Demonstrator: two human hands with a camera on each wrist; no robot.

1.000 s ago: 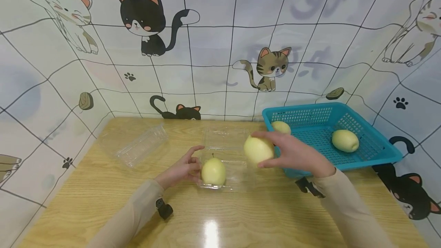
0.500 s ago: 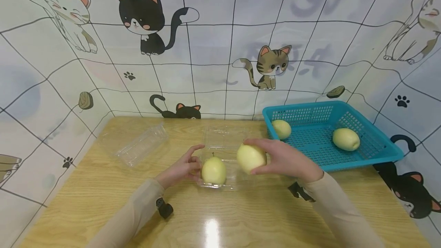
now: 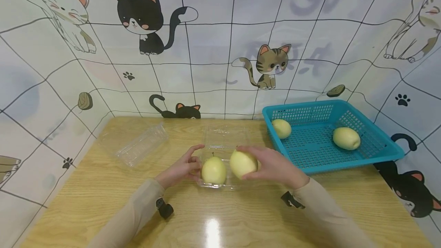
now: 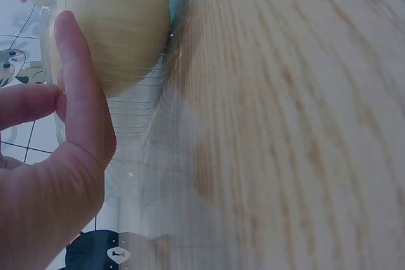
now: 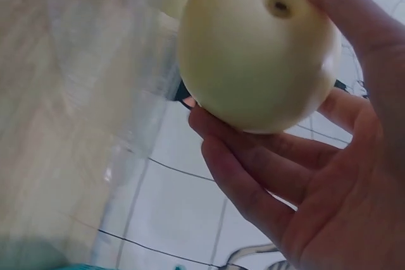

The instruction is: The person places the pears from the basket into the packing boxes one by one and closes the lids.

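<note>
A clear plastic clamshell box (image 3: 218, 186) stands on the table with its lid (image 3: 225, 136) laid open toward the wall. One pale yellow pear (image 3: 214, 170) sits in its left half, stem up. My left hand (image 3: 184, 168) holds the box at its left end; the left wrist view shows fingers (image 4: 79, 86) against the clear wall beside the pear. In my right hand (image 3: 275, 165), a second pear (image 3: 243, 163) is gripped between thumb and fingers, over the box's right half and close beside the first. The right wrist view shows this pear's dimpled end toward the camera.
A blue-green plastic basket (image 3: 310, 163) at the right holds a pear (image 3: 281, 129) by its left wall and another pear (image 3: 346, 138) toward the right. Another clear plastic box (image 3: 142, 144) lies at the back left of the wooden table (image 3: 113, 186). A cat-print sheet (image 3: 213, 49) hangs behind.
My right hand has carried its pear left and down, from beside the basket to over the right half of the box. The left hand has stayed at the box's left end.
</note>
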